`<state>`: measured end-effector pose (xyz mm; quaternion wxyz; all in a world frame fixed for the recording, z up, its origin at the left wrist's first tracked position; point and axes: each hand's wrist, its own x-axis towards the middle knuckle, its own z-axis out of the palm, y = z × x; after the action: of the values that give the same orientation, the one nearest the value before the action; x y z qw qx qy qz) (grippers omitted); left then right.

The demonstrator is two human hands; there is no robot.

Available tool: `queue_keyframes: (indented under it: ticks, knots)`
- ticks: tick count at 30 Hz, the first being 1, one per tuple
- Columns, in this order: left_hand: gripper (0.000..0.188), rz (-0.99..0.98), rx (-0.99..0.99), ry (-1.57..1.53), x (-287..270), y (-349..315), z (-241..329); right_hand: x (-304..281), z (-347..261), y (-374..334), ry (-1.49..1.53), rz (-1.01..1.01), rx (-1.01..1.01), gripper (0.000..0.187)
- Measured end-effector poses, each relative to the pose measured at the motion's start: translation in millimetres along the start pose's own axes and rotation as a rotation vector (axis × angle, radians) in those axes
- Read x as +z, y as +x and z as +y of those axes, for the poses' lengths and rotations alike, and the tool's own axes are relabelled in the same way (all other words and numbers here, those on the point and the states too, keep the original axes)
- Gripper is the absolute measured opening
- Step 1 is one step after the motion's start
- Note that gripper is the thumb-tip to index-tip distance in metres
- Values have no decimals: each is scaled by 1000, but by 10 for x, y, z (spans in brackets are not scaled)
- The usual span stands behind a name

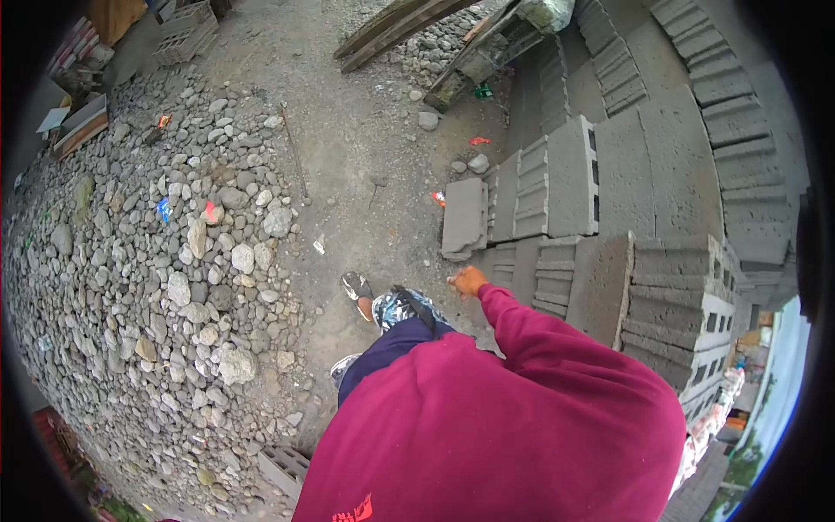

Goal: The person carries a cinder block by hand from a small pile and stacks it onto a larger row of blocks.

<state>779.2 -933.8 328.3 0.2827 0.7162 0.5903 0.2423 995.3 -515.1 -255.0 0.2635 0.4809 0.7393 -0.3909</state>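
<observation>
The bare right hand (470, 280) hangs near a grey rectangular concrete block (464, 217), how open or full I cannot tell

One bare hand (468, 281), the right, one sweater (487, 418) and two shoes (355, 285); one thin rod (294, 152) on the ground. One blue wrapper (163, 209), one green scrap (483, 90), and at least four red or orange scraps (479, 140), two among the stones (237, 365) and two near the stacked blocks (570, 178). One separate grey block (285, 470) at the lower edge. The stones run to hundreds; the stacked blocks overlap too much to count exactly
</observation>
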Motion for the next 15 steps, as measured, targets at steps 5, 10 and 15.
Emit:
queue_keyframes:
  ticks: [5,10,15]
  knots:
    - [23,217,-931,577,-343,172,-2299,-563,-807,710,301,70,-15,31]
    - [28,425,-1139,88,-73,84,-4522,-1211,-2164,1457,453,91,9,30]
    - [31,408,-1324,-649,122,662,-6034,-1820,-2715,2609,484,157,52,31]
